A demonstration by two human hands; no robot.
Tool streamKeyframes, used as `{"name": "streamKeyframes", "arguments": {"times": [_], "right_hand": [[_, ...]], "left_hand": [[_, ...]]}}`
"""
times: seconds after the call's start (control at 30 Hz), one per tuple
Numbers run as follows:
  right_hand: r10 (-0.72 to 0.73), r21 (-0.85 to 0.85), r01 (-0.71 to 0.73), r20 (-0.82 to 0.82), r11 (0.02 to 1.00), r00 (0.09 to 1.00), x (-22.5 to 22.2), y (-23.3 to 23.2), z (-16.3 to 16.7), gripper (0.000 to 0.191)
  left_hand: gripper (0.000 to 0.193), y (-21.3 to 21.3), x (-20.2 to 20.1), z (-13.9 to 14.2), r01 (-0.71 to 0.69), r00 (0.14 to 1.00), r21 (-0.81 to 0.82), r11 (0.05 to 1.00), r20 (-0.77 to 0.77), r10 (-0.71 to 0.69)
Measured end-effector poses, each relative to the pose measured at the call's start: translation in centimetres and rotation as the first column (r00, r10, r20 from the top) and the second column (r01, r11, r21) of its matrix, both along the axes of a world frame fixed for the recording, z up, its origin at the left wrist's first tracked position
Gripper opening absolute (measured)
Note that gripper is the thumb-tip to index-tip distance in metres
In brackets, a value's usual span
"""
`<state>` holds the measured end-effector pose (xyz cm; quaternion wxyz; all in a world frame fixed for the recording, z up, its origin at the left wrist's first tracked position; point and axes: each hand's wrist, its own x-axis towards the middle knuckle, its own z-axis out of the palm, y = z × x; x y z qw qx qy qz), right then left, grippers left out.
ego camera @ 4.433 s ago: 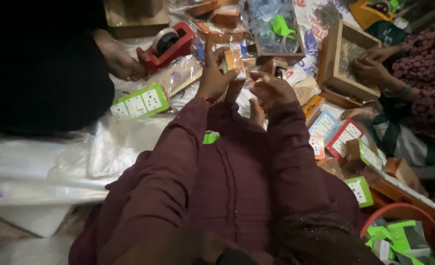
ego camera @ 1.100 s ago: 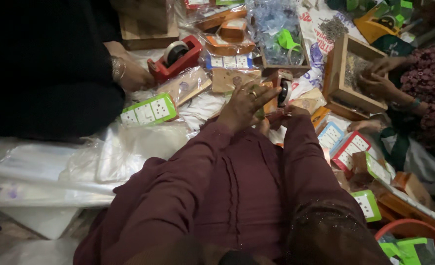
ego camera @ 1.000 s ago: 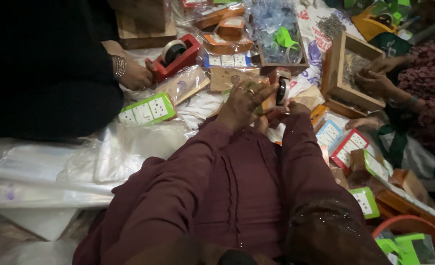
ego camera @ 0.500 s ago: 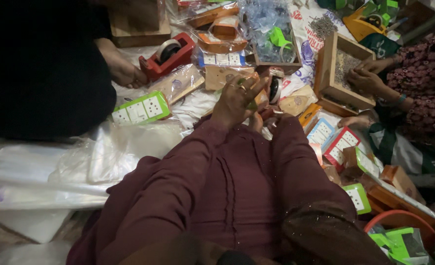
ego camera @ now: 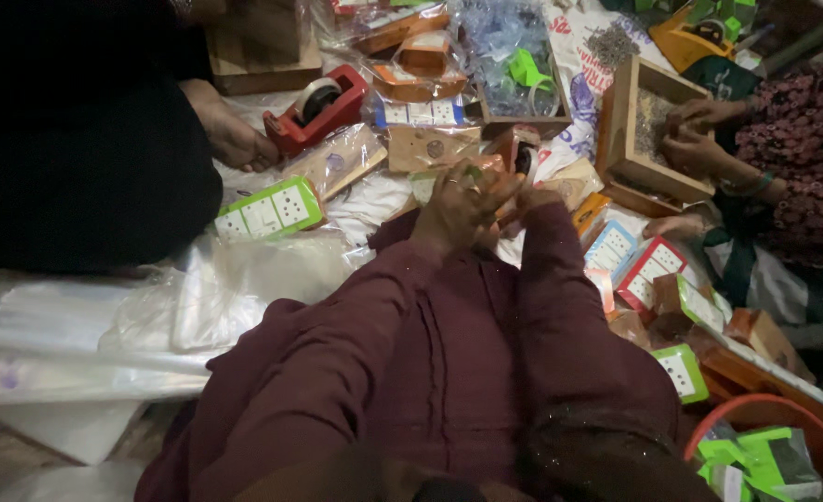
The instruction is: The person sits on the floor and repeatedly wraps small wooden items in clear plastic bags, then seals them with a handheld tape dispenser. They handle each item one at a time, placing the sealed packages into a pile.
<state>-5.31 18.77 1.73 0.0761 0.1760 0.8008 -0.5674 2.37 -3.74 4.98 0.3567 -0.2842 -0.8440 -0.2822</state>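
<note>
Fingers [ego camera: 472, 181] of left hand [ego camera: 458, 209] curled — right hand [ego camera: 532, 200] touching | tape dispenser [ego camera: 323, 107] beyond

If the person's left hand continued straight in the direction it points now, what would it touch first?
The left hand points up and away from the body. Probably it would first meet the flat brown cardboard packet lying just beyond its fingers, then the blue-edged switch card. Depth is hard to judge in this view.

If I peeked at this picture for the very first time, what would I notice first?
First, the two hands meeting in the middle: the left hand and the right hand, in maroon sleeves, close together over a heap of small packets. Next, the red tape dispenser further back, beside another person's hand, and the green-edged switch card lying on clear plastic bags.
</note>
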Motion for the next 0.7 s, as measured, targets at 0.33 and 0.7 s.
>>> {"name": "streamKeyframes", "arguments": {"times": [0.33, 0.7], "right_hand": [[0.098, -0.271, -0.148, -0.190, 0.951, 0.977, 3.5, -0.3, 6.9, 0.012], [0.077, -0.058, -0.077, -0.001, 0.995, 0.997, 2.4, -2.3, 3.5, 0.036]], "left_hand": [[0.060, 2.8, 0.6, -3.9, -0.025, 0.980, -0.134, 0.991, -0.199, -0.002], [0.049, 2.2, -0.8, -6.0, -0.018, 0.972, -0.075, 0.997, -0.236, 0.000]]}}
